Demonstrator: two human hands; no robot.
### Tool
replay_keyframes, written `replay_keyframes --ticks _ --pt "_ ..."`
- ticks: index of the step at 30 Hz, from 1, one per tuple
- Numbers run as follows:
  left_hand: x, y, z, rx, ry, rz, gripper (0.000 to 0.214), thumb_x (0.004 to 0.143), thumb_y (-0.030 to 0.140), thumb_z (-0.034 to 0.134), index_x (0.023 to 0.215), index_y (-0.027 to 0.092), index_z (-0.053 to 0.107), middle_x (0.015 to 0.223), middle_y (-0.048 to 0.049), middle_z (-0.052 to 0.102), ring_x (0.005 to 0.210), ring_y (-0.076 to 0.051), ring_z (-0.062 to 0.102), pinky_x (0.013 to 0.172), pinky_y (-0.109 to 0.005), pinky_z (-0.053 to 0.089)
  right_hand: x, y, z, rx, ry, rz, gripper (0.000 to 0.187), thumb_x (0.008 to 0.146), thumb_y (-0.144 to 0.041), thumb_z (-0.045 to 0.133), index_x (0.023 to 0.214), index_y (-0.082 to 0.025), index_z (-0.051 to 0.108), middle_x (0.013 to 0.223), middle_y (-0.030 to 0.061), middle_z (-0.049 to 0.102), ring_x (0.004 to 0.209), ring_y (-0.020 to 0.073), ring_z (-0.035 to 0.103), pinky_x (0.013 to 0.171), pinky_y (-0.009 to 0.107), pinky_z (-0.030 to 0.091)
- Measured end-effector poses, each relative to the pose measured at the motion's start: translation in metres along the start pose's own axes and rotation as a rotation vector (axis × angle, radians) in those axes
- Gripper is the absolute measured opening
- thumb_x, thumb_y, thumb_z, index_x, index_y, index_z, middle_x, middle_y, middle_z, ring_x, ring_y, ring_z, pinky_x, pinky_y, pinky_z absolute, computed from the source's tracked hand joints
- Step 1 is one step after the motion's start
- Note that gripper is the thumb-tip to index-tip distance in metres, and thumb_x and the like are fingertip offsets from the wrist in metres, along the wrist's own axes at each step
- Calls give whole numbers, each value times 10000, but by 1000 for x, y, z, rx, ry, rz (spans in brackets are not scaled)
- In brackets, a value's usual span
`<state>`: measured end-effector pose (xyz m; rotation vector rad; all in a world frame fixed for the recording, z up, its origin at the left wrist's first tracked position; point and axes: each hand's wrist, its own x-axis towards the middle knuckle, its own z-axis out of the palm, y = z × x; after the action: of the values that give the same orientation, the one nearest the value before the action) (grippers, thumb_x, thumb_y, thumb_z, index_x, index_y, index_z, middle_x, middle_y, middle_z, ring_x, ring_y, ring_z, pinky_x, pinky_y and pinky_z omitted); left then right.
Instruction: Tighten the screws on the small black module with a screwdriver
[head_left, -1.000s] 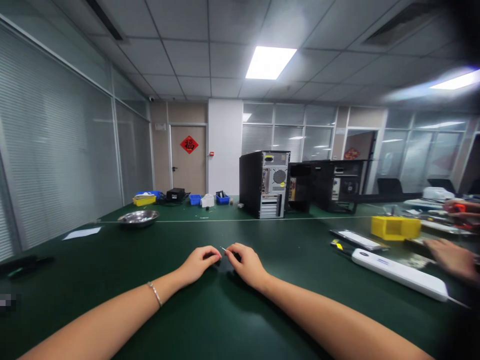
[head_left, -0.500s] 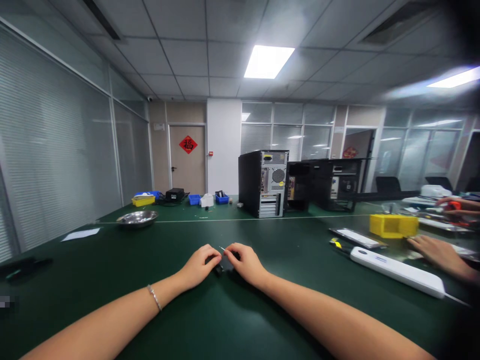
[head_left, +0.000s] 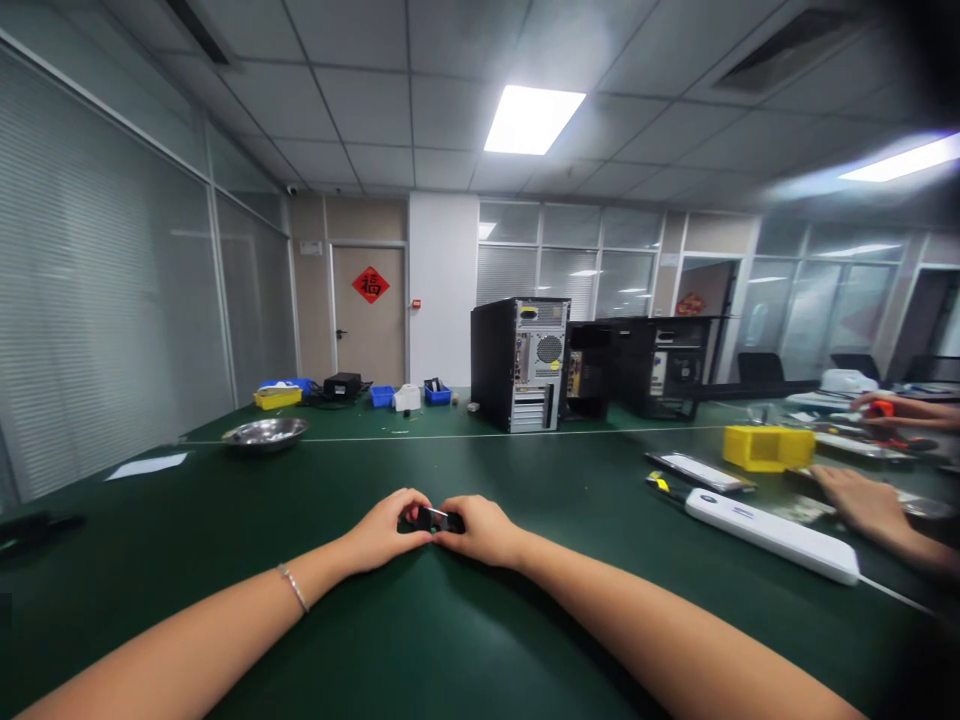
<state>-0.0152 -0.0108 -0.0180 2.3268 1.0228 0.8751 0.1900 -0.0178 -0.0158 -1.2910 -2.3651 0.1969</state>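
Note:
Just above the green tabletop (head_left: 495, 630), in the middle of the head view, my left hand (head_left: 388, 532) and my right hand (head_left: 481, 532) meet almost fingertip to fingertip. Between them is a small black part (head_left: 426, 519) with a pale, shiny edge; its kind is too small to make out. Thumb and fingers of my left hand pinch its left side. My right hand's fingers close around the black right end. Whether this is one piece or two joined pieces, I cannot tell.
A black computer case (head_left: 495, 365) stands ahead. A steel bowl (head_left: 266, 435) and white paper (head_left: 148, 466) lie left. On the right are a white power strip (head_left: 772, 535), a yellow bin (head_left: 768, 449) and another person's hand (head_left: 862, 500). Small blue bins (head_left: 437, 394) sit farther back.
My hands have turned so that the black part shows between the fingertips. The thin pale-tipped piece near my right fingers no longer sticks up. The view has shifted slightly right.

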Motion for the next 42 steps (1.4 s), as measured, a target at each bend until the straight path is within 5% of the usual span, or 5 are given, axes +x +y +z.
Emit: replay_keyframes --ticks 7,17,32,42 --pt "4 -10 1 -107 31 -39 385 702 238 699 1072 177 610 955 -46 597 861 -196 557 772 -318 439 -1 2 4 13 31 -30 210 773 -389 667 886 -212 679 763 2 671 652 136 567 553 214 317" --pt "7 -6 9 -499 44 -60 467 721 225 700 1149 142 535 907 -74 694 845 -203 657 820 -355 485 -1 5 7 201 396 -167 192 815 -338 665 935 -192 634 855 20 660 760 151 585 674 231 418" --pt "1 1 9 -322 77 -31 381 716 200 691 1080 141 593 718 25 571 687 -135 565 691 -274 448 -6 -2 5 10 351 -202 174 844 -303 641 996 -219 649 851 18 633 706 139 580 634 219 402" --pt "7 -6 8 -635 96 -109 433 769 414 662 1089 145 553 822 -56 678 792 -196 656 743 -313 479 -6 -1 8 39 278 -290 353 903 -252 522 1250 -211 569 911 52 658 754 150 599 701 232 445"
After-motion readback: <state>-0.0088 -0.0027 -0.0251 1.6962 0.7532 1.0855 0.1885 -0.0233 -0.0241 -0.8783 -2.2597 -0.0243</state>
